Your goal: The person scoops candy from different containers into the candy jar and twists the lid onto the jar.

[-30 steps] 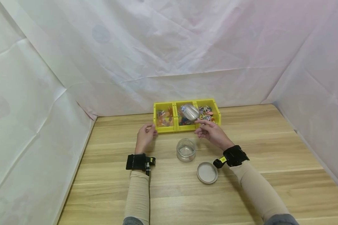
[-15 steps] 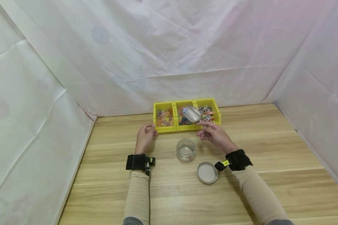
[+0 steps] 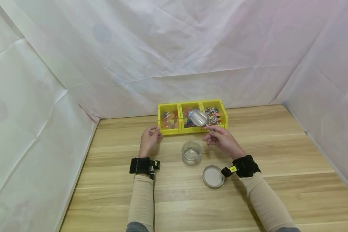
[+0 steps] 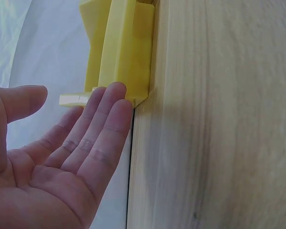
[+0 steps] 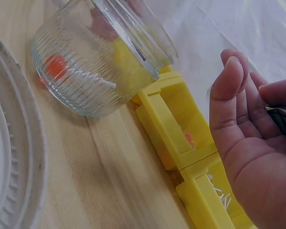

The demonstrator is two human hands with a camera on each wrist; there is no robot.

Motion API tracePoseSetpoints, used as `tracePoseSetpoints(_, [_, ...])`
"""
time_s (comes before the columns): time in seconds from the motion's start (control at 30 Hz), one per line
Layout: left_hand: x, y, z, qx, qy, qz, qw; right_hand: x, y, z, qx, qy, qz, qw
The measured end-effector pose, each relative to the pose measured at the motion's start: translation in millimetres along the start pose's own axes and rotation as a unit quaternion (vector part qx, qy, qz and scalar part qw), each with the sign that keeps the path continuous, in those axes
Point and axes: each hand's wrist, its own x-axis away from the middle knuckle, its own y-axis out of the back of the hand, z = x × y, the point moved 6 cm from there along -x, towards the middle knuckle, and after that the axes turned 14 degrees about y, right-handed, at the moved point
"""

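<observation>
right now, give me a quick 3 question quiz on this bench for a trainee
1. True or false: the jar has its lid on.
2. Which compartment of the yellow tray does the metal scoop hang over? A left, B middle, C right
3. What does the left hand touch?

Key
1. False: the lid lies on the table beside the open jar.
2. B; the right hand holds the scoop's handle.
3. The tray's left front corner, with straight fingers.

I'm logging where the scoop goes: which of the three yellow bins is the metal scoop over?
The middle bin: the right hand holds the metal scoop with its bowl over it, not over the left bin or right bin.
</observation>
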Motion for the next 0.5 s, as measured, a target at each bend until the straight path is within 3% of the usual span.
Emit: tracePoseSetpoints(0.5, [-1.6, 3.0, 2.7, -0.002, 0.001, -0.001, 1.0, 5.9, -2.0, 3.3, -0.014, 0.009, 0.005, 1.0])
